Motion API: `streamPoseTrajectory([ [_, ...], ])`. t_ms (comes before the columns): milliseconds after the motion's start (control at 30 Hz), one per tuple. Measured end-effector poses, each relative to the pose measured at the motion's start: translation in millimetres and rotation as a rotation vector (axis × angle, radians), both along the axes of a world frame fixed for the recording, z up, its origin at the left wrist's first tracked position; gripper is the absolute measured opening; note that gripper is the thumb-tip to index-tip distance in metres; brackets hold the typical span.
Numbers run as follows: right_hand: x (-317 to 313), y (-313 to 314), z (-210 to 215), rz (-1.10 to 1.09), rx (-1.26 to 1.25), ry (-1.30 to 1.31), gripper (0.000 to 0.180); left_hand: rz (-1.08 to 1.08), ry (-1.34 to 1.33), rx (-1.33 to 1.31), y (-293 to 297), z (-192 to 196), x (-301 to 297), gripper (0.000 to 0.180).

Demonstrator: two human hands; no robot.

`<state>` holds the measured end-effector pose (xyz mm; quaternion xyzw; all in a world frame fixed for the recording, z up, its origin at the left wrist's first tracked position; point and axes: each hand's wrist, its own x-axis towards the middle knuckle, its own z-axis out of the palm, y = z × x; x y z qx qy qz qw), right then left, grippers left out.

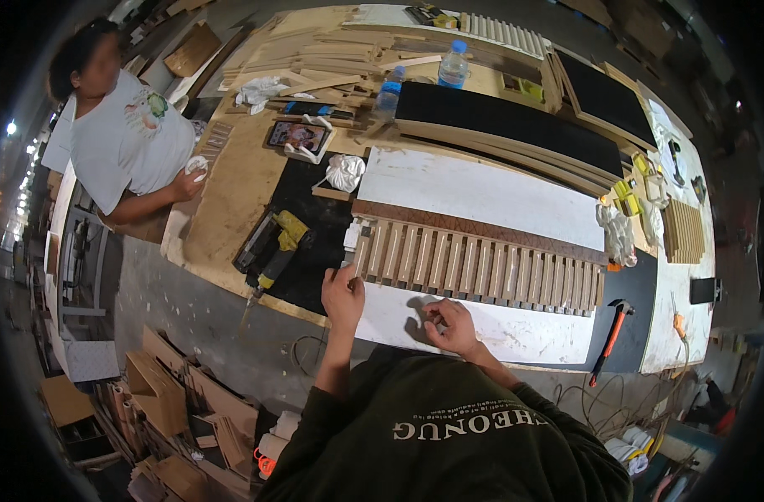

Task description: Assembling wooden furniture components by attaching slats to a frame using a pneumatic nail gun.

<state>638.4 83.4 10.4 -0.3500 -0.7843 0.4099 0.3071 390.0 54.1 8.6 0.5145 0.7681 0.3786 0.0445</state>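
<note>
A row of light wooden slats [436, 258] lies side by side in a jig, with a brown strip [482, 227] along its far edge. Pale lines run lengthwise down the slats. My left hand [343, 298] is at the row's left end, its fingers closed at the near tip of the end slat [362, 253]. Over the white board [516, 330] in front of the row, my right hand [451, 326] hovers with curled fingers. Whether anything is between those fingertips is too small to tell.
A yellow-and-black nail gun [281, 238] lies left of the row, a hammer [612, 341] to its right. Beyond are black panels [507, 130], a propped phone [298, 136], crumpled white plastic [345, 172] and water bottles [453, 65]. Another person [127, 125] stands at the table's left side.
</note>
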Motion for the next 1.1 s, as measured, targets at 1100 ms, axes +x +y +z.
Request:
streamPoseTrajectory([
  [1100, 0.6, 1.3, -1.8, 0.025, 0.043, -0.013, 0.030, -0.385, -0.379, -0.374, 39.3, 6.6, -75.9, 0.029],
])
